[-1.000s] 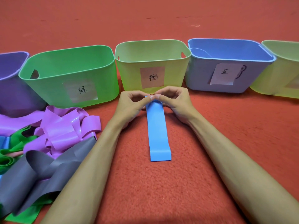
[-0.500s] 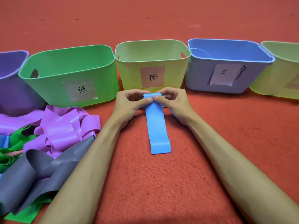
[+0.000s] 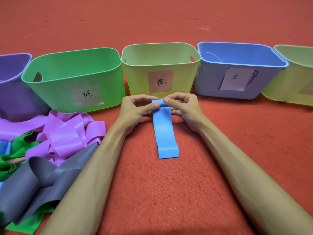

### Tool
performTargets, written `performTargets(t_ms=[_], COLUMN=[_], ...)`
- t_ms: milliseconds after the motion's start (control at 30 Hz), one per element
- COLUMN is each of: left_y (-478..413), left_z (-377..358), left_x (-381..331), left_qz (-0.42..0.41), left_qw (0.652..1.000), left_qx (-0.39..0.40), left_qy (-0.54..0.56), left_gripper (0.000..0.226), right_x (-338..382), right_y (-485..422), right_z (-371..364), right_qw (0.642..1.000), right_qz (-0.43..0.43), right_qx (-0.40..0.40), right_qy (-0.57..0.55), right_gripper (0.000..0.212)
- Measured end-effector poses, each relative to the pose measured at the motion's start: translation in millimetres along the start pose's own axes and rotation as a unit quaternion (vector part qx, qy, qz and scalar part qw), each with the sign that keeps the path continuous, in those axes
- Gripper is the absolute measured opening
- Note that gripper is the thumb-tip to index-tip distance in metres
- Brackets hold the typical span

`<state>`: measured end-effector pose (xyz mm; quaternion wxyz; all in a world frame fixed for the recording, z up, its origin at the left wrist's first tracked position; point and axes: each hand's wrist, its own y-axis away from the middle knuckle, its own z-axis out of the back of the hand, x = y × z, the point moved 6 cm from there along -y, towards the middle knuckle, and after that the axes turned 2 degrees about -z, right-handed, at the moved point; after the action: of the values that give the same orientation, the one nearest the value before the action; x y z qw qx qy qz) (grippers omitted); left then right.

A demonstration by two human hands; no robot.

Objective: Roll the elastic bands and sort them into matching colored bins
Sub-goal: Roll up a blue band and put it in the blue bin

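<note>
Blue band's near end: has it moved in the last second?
Yes. The near end of the blue band has crept toward the middle yellow-green bin.

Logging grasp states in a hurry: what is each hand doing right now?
Left hand: pinches the far end of the blue band.
Right hand: pinches the same end.

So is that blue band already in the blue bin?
No, the blue band lies on the carpet, its far end pinched by the left hand and right hand.
</note>
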<state>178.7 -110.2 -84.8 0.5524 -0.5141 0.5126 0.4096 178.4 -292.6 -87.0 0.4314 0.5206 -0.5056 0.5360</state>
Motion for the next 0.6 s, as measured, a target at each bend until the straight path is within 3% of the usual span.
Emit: performTargets(t_ms=[200,600], left_y=[1.2,0.1], left_z=[-2.9,-2.1], left_x=[-0.3,1.8], left_qz=[-0.007,0.005], left_qw=[1.0,1.0], left_qx=[0.007,0.006], left_qy=[-0.009,0.003], left_gripper=[0.022,0.016], right_x=[-1.8,-1.3], right_y=[-0.8,-1.2], right_z=[2.3,0.8], right_qw=[1.0,1.0], right_qz=[0.005,-0.009], right_qx=[-0.002,-0.007], right_qy=[-0.001,-0.01], right_gripper=[0.003,0.016])
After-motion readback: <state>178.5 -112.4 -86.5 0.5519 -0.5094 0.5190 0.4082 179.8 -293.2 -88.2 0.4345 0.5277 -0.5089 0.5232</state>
